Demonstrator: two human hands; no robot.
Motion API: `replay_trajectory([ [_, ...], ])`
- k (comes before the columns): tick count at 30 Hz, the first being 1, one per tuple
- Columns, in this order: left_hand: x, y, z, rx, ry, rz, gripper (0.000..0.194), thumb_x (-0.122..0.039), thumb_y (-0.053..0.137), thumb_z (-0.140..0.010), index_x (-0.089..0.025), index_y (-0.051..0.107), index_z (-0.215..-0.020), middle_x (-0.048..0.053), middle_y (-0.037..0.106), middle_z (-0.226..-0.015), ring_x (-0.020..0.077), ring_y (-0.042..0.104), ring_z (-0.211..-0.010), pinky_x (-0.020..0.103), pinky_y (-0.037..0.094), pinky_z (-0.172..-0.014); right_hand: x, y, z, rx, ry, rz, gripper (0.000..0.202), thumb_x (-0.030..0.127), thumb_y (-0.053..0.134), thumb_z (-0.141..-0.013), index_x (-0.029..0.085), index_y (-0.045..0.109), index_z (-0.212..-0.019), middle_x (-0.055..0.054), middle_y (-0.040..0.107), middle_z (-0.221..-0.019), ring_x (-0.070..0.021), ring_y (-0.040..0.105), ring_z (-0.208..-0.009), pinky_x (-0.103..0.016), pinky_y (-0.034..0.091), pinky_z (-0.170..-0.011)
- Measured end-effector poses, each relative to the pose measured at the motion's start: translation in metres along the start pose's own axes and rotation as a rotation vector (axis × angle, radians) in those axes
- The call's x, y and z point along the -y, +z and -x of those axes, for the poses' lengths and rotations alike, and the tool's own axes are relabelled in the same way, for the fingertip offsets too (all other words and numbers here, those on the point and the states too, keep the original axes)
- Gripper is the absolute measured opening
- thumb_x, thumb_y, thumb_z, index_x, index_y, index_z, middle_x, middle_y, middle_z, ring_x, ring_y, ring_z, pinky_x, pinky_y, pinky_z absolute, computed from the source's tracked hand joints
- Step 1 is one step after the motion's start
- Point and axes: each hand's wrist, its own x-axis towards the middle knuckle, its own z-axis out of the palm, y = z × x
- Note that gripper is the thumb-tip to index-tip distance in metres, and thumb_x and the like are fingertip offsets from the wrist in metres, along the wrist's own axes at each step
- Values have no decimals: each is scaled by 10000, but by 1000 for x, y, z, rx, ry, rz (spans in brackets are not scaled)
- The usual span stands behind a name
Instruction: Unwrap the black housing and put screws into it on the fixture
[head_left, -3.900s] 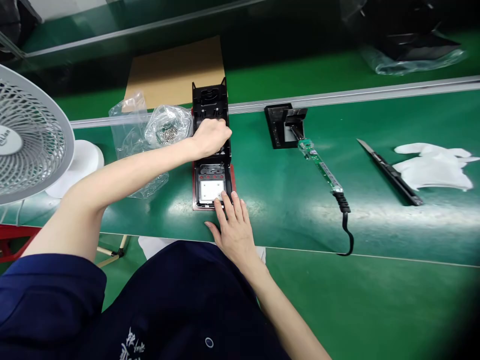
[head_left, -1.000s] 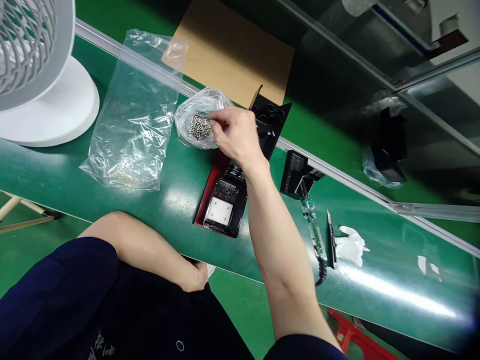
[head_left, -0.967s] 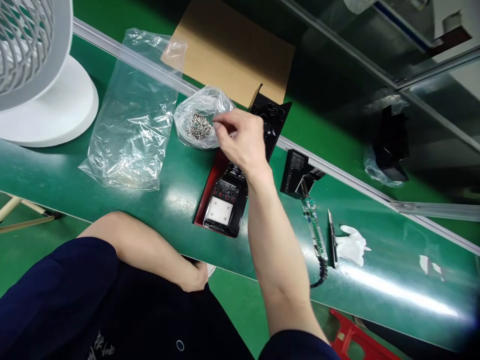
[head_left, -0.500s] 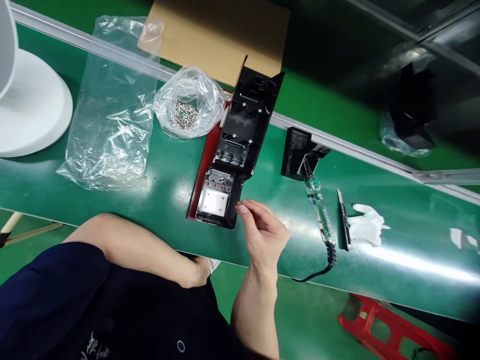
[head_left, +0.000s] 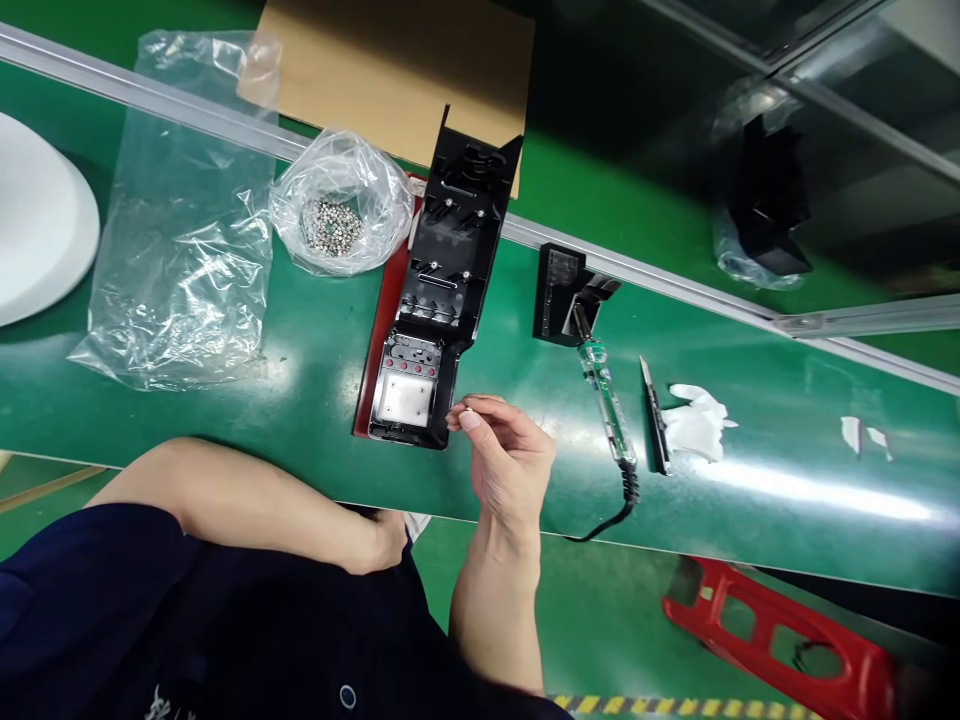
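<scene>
My right hand (head_left: 510, 455) is closed in a pinch, thumb against fingers, with a small metal insert (head_left: 468, 408) at the tips. It hovers by the lower right edge of a black plastic housing (head_left: 459, 245). That housing lies open side up, with shiny metal spots inside and a whitish plate (head_left: 405, 398) at its near end. Under its left side shows a dark red pad (head_left: 373, 375). My left hand (head_left: 388, 540) rests low at the bench's front edge, its fingers hidden from view.
A clear bag (head_left: 341, 200) of small metal pieces (head_left: 334, 229) sits left of the housing, beside a flat plastic bag (head_left: 180, 240). To the right are a soldering iron (head_left: 609, 405) in its black stand (head_left: 559, 290), a knife (head_left: 655, 415) and a white glove (head_left: 694, 425). A red stool (head_left: 780, 640) stands below.
The view has shifted, so the bench things sit further left. My right hand has turned slightly, and the metal insert now shows at its fingertips. My left hand stays low.
</scene>
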Motion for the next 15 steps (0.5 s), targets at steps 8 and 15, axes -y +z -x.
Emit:
replay_trajectory([
  [8,-4,4,-5,-17,-14,-120,128,-305,626,-633,-204,700,-608,144,698,-820,304,639,-1009,453,440,-1017,6,5,0,15,79,-130,107,206,783,-774,255,757,-865,-37,635,-841,-106,642,-723,-140,573,-652],
  [15,-6,6,-6,-93,35,-218,122,-233,627,-588,-187,640,-475,88,675,-678,264,658,-911,425,506,-874,11,7,-1,97,197,-294,113,229,805,-776,272,749,-864,-35,641,-799,-84,625,-666,-113,541,-624],
])
